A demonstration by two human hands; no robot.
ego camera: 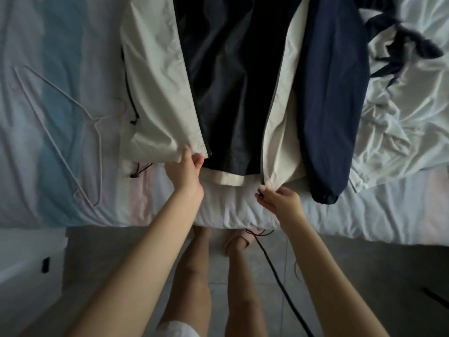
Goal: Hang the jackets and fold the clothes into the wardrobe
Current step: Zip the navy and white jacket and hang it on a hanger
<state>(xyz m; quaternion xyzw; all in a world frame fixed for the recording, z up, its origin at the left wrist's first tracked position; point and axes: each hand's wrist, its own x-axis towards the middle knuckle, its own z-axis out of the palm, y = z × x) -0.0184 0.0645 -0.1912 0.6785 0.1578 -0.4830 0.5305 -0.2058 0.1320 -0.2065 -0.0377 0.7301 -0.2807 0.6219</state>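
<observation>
Cream-and-navy nylon jacket (155,93) open on white bed (230,210)
Our left hand (187,169) and right hand (281,203) each pinch a front hem; uneven pulling could slide it off the near edge.

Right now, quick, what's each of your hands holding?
Left hand: pinching one front flap of the jacket.
Right hand: pinching the jacket's other front flap.

Jacket (230,81) lies spread on bed (36,32), hem at near edge. Hanger (96,121) on bed, left of it. Cable (279,276) on floor (121,251) before bed.
</observation>
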